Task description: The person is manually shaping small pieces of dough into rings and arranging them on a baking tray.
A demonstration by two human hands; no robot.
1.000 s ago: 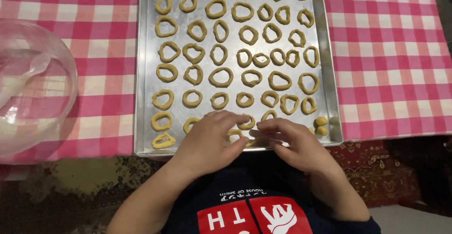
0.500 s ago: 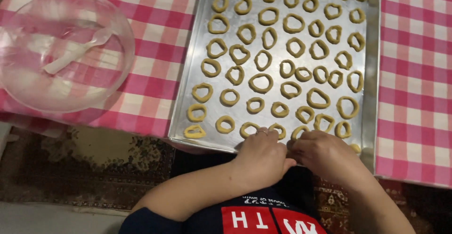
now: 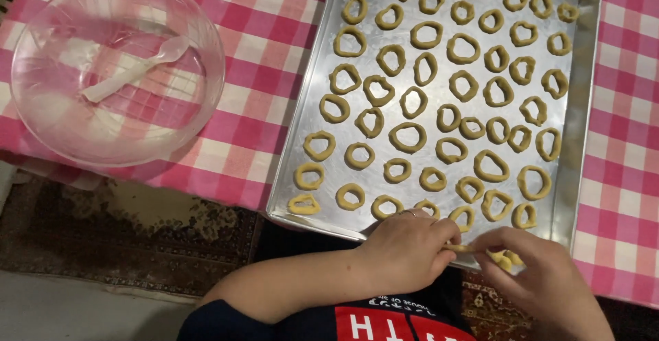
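Your hands have shifted right along the tray (image 3: 580, 128): left hand (image 3: 405, 252) and right hand (image 3: 535, 279) pinch a dough strip (image 3: 461, 248); next, curl it into a ring.

home setting, likely kitchen or dining corner. bench (image 3: 261, 32) covered with pink-and-white checked cloth. metal baking tray (image 3: 580, 142) filled with hand-shaped raw dough rings (image 3: 407, 137). clear plastic bowl (image 3: 199, 114) with white plastic spoon (image 3: 134, 72) beside tray. worn patterned carpet (image 3: 137, 238) on floor below bench edge. domestic baking, not commercial bakery.
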